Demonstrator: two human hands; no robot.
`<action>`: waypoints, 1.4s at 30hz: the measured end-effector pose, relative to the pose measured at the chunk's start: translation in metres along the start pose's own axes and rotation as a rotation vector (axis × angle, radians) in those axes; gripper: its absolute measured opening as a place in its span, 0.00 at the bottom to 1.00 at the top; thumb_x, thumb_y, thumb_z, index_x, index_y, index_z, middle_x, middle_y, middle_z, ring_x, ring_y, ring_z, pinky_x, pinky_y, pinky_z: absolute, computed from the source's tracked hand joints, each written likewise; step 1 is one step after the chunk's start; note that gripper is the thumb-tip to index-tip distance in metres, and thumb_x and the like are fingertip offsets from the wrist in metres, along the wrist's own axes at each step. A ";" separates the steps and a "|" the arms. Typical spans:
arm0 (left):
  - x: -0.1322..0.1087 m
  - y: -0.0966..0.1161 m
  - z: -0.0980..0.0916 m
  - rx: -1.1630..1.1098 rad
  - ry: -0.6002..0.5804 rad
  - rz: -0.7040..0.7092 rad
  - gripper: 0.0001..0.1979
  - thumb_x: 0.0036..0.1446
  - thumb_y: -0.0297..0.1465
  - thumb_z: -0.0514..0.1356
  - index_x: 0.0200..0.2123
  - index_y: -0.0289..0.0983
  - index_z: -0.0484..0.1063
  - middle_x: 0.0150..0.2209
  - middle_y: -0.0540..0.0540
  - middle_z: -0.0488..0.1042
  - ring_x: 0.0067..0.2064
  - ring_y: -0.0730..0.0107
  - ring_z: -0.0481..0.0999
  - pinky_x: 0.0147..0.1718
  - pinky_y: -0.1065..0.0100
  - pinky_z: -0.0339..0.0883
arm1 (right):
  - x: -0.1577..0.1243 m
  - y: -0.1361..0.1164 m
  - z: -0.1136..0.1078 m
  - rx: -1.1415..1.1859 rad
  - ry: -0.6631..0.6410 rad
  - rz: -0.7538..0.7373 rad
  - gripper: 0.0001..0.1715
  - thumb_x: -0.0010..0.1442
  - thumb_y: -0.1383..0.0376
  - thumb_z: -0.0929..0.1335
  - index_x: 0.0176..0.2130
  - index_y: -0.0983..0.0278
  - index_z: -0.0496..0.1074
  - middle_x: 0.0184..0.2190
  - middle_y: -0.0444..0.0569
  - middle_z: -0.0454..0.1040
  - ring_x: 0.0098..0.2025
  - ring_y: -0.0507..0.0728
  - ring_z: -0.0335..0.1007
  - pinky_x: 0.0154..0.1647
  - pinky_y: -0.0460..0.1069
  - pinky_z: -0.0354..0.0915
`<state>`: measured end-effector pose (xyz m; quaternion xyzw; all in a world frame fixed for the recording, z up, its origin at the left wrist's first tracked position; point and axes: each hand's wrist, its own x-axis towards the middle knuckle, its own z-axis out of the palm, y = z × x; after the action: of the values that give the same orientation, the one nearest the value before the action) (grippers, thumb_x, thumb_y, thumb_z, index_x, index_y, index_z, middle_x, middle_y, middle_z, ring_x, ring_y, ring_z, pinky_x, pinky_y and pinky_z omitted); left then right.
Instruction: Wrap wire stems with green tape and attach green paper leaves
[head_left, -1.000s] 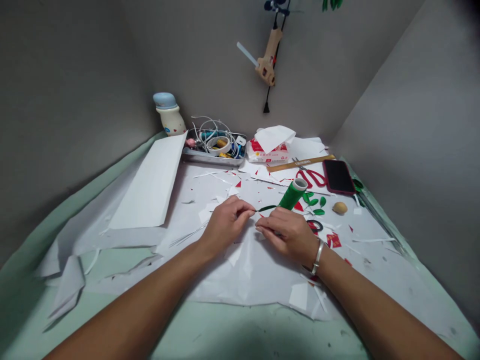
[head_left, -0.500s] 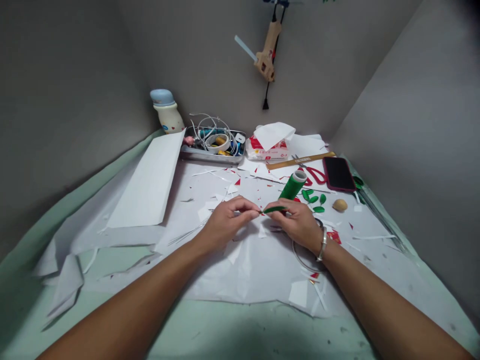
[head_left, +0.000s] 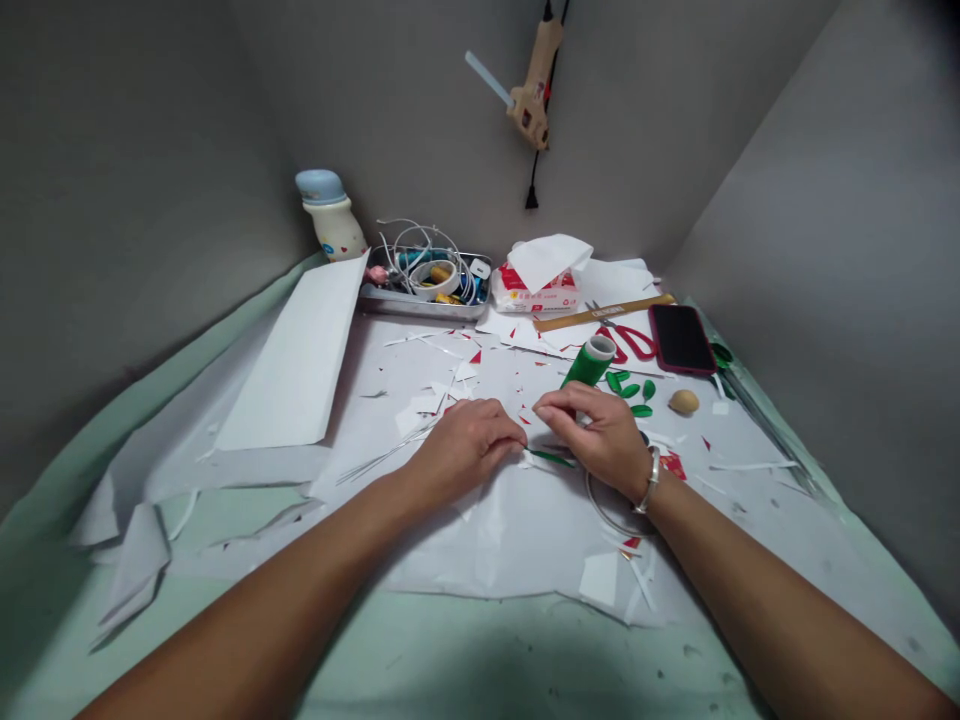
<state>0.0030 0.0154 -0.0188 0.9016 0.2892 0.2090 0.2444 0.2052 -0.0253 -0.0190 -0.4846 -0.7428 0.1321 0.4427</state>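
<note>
The left hand (head_left: 474,442) pinches a slim dark-green strip (head_left: 553,458) by its left end; the right hand (head_left: 600,432) curls just beyond, holding what I can't tell. Farther right, glossy green oval leaves (head_left: 631,391) look finished; the strip doesn't.

green spool (head_left: 587,364): glossy | tray (head_left: 424,309): shiny metal | folded sheet (head_left: 292,370): matt paper | phone screen (head_left: 682,338): glossy

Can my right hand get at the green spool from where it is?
Probably yes: your right hand is right by the green spool, hiding its lower part, and nothing visible blocks the upper part. Whether the fingers already hold thread is too small to tell.
</note>
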 end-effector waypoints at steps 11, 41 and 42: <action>0.001 0.000 -0.006 -0.280 0.325 -0.318 0.07 0.59 0.33 0.59 0.35 0.38 0.77 0.36 0.47 0.76 0.39 0.66 0.74 0.43 0.63 0.66 | -0.006 -0.005 0.011 -0.115 -0.156 -0.178 0.09 0.63 0.67 0.66 0.36 0.63 0.78 0.27 0.46 0.76 0.30 0.53 0.67 0.36 0.49 0.63; -0.001 0.005 -0.003 -0.053 0.035 -0.052 0.09 0.59 0.27 0.57 0.37 0.40 0.78 0.34 0.47 0.74 0.39 0.66 0.73 0.43 0.64 0.64 | -0.001 -0.006 -0.001 -0.054 -0.019 -0.061 0.09 0.63 0.65 0.66 0.33 0.62 0.77 0.25 0.45 0.74 0.29 0.52 0.66 0.34 0.48 0.62; -0.001 0.005 -0.003 -0.123 0.023 -0.061 0.09 0.59 0.27 0.58 0.37 0.40 0.78 0.35 0.48 0.74 0.40 0.67 0.73 0.43 0.65 0.65 | 0.000 -0.004 -0.002 -0.013 -0.001 -0.006 0.09 0.63 0.65 0.67 0.33 0.62 0.77 0.26 0.45 0.74 0.30 0.52 0.67 0.34 0.48 0.63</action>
<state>0.0028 0.0125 -0.0136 0.8731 0.3061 0.2294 0.3022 0.2041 -0.0272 -0.0153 -0.4852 -0.7453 0.1263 0.4394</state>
